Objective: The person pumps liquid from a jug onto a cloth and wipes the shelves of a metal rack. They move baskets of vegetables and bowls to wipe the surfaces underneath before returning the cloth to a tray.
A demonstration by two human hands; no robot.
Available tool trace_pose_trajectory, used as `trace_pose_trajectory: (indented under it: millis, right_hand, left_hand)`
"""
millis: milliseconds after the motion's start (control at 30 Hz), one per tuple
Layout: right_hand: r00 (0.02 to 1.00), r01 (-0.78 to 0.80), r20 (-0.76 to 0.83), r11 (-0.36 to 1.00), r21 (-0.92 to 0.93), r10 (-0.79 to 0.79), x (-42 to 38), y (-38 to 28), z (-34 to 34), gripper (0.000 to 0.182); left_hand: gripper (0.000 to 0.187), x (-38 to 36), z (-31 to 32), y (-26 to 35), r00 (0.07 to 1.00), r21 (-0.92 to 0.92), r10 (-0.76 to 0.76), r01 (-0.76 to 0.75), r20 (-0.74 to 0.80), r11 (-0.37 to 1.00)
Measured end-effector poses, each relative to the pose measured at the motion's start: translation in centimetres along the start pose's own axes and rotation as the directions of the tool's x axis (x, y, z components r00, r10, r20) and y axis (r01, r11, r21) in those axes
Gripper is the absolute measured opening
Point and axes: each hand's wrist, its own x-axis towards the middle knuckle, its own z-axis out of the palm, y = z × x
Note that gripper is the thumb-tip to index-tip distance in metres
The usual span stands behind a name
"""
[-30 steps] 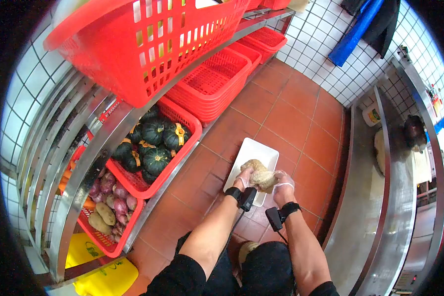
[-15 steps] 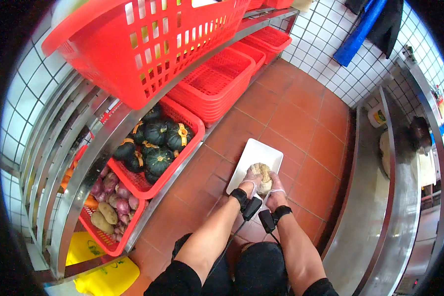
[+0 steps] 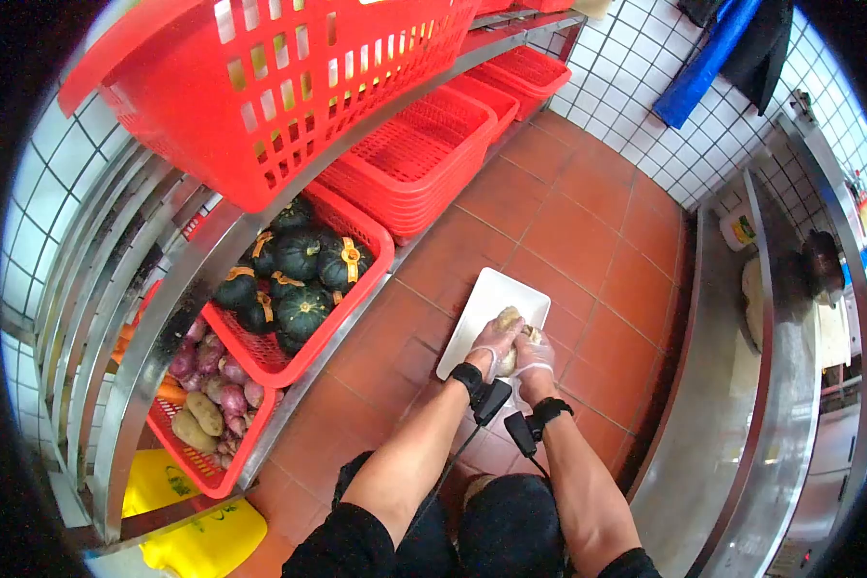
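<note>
Over a white rectangular tray, both hands are wrapped round a pale beige, lumpy mass whose kind I cannot make out. My left hand, in a clear thin glove, closes on its left side. Gloved the same way, my right hand presses in from the right, its fingers near those of the left. Much of the mass is hidden by the hands. Each wrist carries a black strap with a small black box.
On the left rack are a red basket of dark green squashes, a basket with red onions and potatoes, and stacked red baskets. A yellow container sits low. Metal shelving lines the right. Red tiles cover the floor.
My hands have come closer together and now cover more of the lumpy mass. The right hand has moved up and inward. The view has shifted slightly.
</note>
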Motion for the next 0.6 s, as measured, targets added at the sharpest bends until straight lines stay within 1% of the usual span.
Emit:
trace_pose_trajectory:
  millis: [33,67,167,267,367,467,567,600]
  right_hand:
    - [1.000,0.007,-0.006,0.997,-0.072,-0.008,0.0,-0.3,0.1,0.034]
    - [1.000,0.017,-0.014,0.994,-0.107,-0.018,0.5,0.3,0.0,0.035]
    - [0.999,0.052,0.021,0.987,-0.151,-0.050,1.6,1.7,-0.2,0.035]
    - [0.997,-0.063,-0.048,0.974,-0.218,0.053,2.0,1.5,0.2,0.035]
    - [1.000,-0.011,-0.025,0.960,-0.278,0.004,1.5,1.4,0.2,0.032]
    - [1.000,0.007,-0.019,0.955,-0.295,-0.013,2.1,2.1,-0.1,0.029]
    - [1.000,0.014,0.009,0.964,-0.266,-0.012,3.3,3.5,-0.9,0.027]
    - [1.000,0.007,-0.005,0.951,-0.309,-0.009,3.4,3.5,-1.0,0.027]
  left_hand:
    - [0.081,0.3,-0.2,-0.3,0.999,-0.050,-0.019,0.021,0.042,0.999]
    - [0.075,0.4,-0.2,-0.8,1.000,-0.034,0.005,-0.004,0.019,0.999]
    - [0.075,2.0,-0.9,-3.5,1.000,-0.050,-0.007,0.006,-0.017,0.999]
    - [0.074,2.3,-1.4,-3.9,0.999,0.048,0.049,-0.050,0.007,0.998]
    - [0.066,2.2,-1.3,-4.6,1.000,0.062,0.020,-0.019,-0.013,0.998]
    - [0.047,2.3,-0.9,-4.2,0.999,0.049,-0.007,0.005,0.051,0.999]
    - [0.044,0.3,0.2,-1.8,0.998,0.084,0.045,-0.048,0.041,0.995]
    - [0.042,1.0,0.2,-2.6,0.998,0.084,0.051,-0.054,0.039,0.995]
